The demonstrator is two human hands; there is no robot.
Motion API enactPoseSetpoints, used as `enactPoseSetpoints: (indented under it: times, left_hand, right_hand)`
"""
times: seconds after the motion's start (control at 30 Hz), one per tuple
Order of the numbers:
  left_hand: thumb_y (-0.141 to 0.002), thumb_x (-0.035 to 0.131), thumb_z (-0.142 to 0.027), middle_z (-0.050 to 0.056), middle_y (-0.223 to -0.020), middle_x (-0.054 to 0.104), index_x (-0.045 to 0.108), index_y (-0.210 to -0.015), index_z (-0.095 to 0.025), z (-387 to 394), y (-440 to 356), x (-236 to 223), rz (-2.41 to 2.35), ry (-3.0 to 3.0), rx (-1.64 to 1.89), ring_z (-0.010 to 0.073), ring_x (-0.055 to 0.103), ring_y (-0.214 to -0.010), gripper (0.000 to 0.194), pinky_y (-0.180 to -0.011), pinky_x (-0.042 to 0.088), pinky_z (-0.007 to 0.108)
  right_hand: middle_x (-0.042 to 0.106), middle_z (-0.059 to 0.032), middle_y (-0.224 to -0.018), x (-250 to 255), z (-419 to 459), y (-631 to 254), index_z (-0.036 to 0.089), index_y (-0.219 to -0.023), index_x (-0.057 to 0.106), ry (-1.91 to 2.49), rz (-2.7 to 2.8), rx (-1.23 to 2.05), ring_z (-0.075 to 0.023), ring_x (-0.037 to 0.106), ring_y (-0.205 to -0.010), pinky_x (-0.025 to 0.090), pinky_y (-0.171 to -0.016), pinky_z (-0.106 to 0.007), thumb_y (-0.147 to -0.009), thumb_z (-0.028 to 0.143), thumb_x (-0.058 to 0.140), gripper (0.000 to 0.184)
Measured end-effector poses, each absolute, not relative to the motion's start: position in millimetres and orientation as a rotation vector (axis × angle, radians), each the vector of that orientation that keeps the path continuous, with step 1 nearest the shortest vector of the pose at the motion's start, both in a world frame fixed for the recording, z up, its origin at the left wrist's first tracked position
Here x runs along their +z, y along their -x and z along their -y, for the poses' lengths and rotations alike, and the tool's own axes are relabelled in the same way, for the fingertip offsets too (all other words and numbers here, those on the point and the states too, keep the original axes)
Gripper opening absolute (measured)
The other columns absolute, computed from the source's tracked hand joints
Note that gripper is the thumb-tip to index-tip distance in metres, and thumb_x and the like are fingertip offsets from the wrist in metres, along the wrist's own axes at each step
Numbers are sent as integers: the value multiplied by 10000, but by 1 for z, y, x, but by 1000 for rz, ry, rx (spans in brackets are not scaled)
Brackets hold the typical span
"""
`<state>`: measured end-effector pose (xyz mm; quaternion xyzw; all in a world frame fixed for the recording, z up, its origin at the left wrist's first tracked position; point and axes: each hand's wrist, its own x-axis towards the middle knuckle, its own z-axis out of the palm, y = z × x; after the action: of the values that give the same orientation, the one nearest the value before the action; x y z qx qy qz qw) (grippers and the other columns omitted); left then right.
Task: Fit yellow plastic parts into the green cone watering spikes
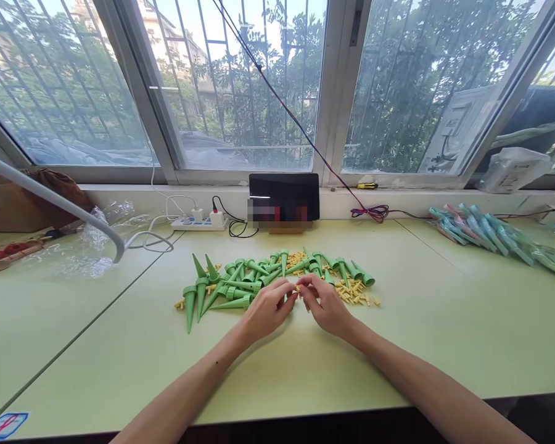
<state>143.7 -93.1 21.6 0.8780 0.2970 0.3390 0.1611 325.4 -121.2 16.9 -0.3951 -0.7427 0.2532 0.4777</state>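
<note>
My left hand (269, 304) and my right hand (327, 308) meet fingertip to fingertip above the table, in the middle of the head view. Between their closed fingers shows a small yellow plastic valve piece (297, 288), mostly covered. A bit of green shows by the left fingers; whether it is held I cannot tell. Behind and left of the hands lies a heap of green plastic watering spikes (234, 293), cone-shaped with ribbed caps. Loose yellow pieces (351, 293) are scattered just beyond my right hand, with more among the spikes.
A dark tablet (284, 192) stands by the window wall. Left of it lies a white power strip (198, 223) with cables. A white curved arm (60, 197) reaches in from the left. Teal and pink wrapped packets (483, 231) lie at the right. The pale table's front edge runs below my forearms.
</note>
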Motion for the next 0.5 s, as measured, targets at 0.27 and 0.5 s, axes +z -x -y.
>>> enactPoseSetpoints:
  times: [0.27, 0.5]
  left_hand:
    - [-993, 419, -253, 26, -810, 581, 615, -954, -177, 91, -142, 24, -858, -2503, 985, 127, 508, -690, 213, -630, 380, 240]
    - [-993, 415, -264, 28, -792, 580, 610, -884, -174, 92, -142, 29, -894, -2489, 1010, 121, 481, -656, 241, -606, 371, 241]
  right_hand:
    - [602, -17, -824, 19, 121, -326, 202, -1006, 515, 993, 1801, 579, -112, 539, -594, 443, -550, -226, -993, 330, 429, 155]
    - [595, -12, -778, 17, 120, -326, 205, -960, 536, 1022, 1770, 549, -121, 533, -573, 442, -543, -237, -976, 354, 464, 166]
